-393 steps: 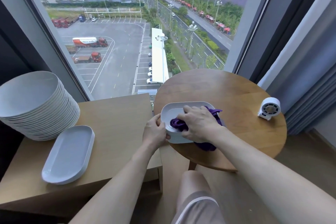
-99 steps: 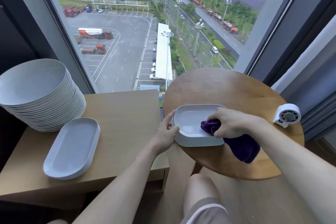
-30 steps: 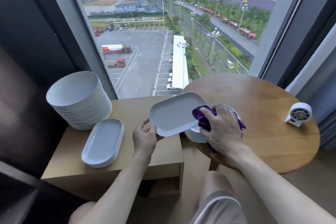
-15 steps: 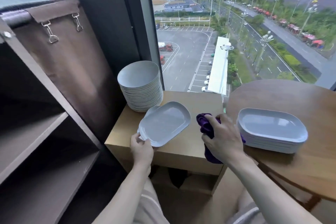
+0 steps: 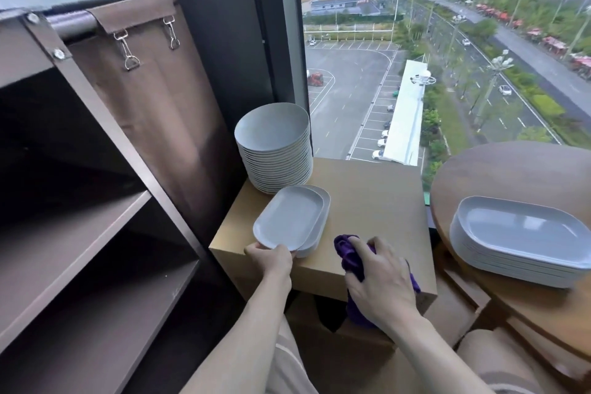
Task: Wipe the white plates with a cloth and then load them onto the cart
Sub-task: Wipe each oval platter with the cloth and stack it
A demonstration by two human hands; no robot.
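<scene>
My left hand grips the near end of a white oblong plate, held just over a second oblong plate that lies on the light wooden cabinet. My right hand holds a bunched purple cloth above the cabinet's front edge. A stack of several oblong plates rests on the round wooden table at the right. The dark brown cart with open shelves stands at the left.
A tall stack of round white plates stands at the cabinet's back left corner, right behind the oblong plates. A brown fabric bag hangs on the cart's side next to the cabinet. Beyond is a large window.
My left hand has carried the oblong plate leftward and lowered it over the plate on the cabinet. The view has swung further left, showing more of the cart. The right hand keeps the cloth.
</scene>
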